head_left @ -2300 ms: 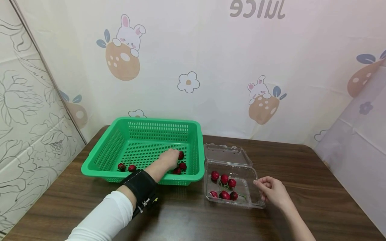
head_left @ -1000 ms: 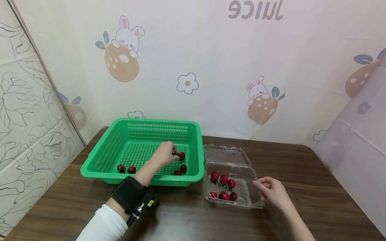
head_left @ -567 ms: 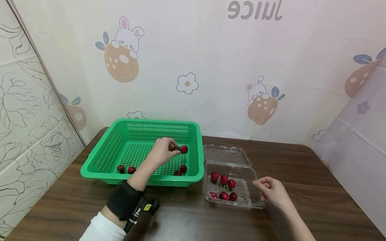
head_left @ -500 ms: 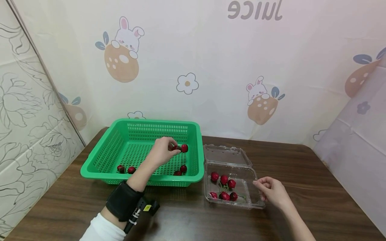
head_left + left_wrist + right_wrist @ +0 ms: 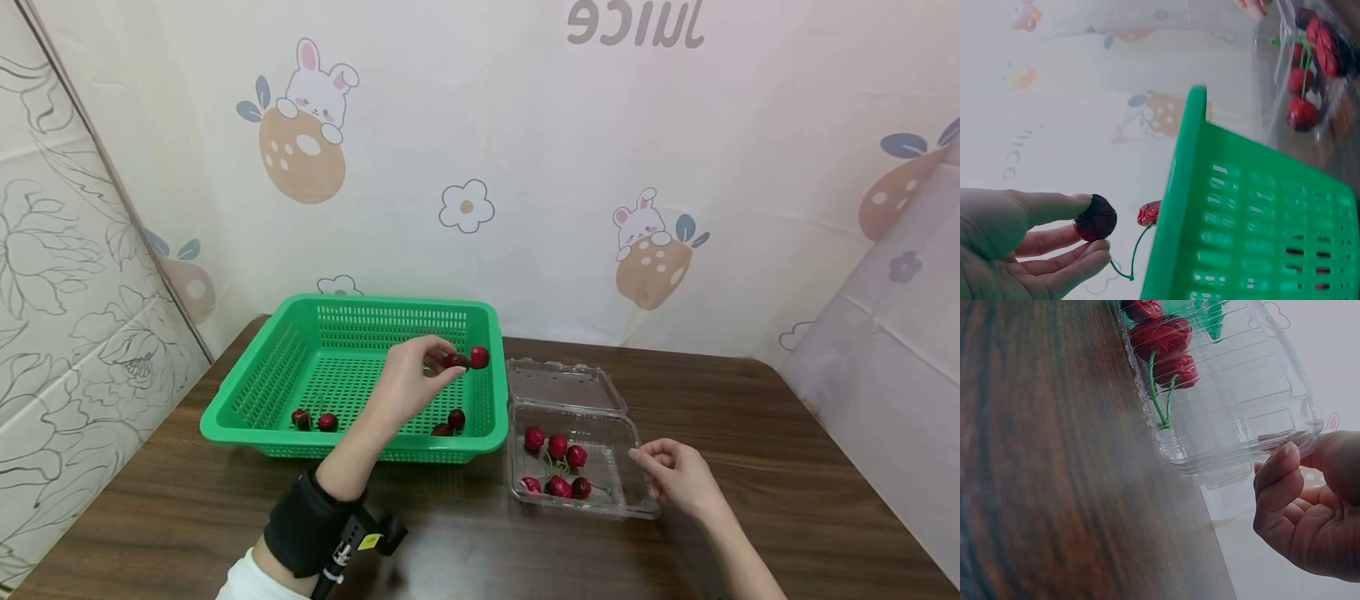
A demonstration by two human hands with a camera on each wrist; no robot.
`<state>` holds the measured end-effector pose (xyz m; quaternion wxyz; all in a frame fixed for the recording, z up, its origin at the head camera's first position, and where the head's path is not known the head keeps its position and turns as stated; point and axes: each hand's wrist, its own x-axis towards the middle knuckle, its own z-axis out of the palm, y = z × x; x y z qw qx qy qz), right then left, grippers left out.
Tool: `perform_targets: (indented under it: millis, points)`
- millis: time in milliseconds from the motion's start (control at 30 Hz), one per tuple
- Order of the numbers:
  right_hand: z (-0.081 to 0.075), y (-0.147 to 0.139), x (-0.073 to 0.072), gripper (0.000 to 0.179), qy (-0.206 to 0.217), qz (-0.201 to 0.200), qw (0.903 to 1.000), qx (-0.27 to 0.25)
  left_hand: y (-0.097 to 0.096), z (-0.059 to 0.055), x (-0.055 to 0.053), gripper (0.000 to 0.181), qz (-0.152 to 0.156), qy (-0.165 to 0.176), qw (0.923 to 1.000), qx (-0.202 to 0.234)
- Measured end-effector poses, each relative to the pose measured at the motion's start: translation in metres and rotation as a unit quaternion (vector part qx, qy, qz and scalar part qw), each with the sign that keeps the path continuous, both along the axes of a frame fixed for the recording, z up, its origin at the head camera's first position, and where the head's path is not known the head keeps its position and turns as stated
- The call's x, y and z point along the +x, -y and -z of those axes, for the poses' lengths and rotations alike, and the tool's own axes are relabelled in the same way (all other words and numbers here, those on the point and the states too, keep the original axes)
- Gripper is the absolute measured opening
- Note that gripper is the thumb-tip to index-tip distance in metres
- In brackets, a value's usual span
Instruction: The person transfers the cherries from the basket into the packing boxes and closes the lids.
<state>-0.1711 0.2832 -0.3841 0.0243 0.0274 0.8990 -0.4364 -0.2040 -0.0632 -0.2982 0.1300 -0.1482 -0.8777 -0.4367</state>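
My left hand (image 5: 408,383) pinches a dark red cherry (image 5: 1095,219) between thumb and fingertips, above the right part of the green basket (image 5: 262,432). A green stem joins it to a second cherry (image 5: 479,357), which hangs free near the basket's right rim. With thumb and fingers, my right hand (image 5: 678,477) pinches the right rim of a clear plastic clamshell box (image 5: 611,483). Several red cherries (image 5: 558,446) with green stems lie in the box in two rows. Its lid (image 5: 566,387) lies folded back toward the wall.
More cherries stay in the basket: a pair at the front left (image 5: 327,422) and a pair at the front right (image 5: 456,419). Basket and box stand side by side on a brown wooden table (image 5: 465,542). Behind it hangs a printed white curtain (image 5: 540,167).
My left hand has lifted the joined cherries off the basket floor and moved them up and right toward the basket's right rim. My right hand keeps its place on the box.
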Motion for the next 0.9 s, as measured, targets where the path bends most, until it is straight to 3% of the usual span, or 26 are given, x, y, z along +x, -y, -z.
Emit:
perform_targets:
  millis: [267,500,900]
  points:
    - [0.001,0.0,-0.001,0.031,0.004,0.005,1.0,-0.002,-0.015,-0.004,0.013,0.019,0.029,-0.031,0.9983,0.041]
    - [0.001,0.0,0.0,0.033,0.002,0.0,1.0,0.0,-0.031,-0.003,0.024,0.018,0.059,-0.076,0.9948,0.035]
    - [0.0,-0.001,0.0,0.031,0.005,0.002,0.9999,-0.01,-0.061,0.009,0.039,0.024,0.088,-0.08,0.9926,0.023]
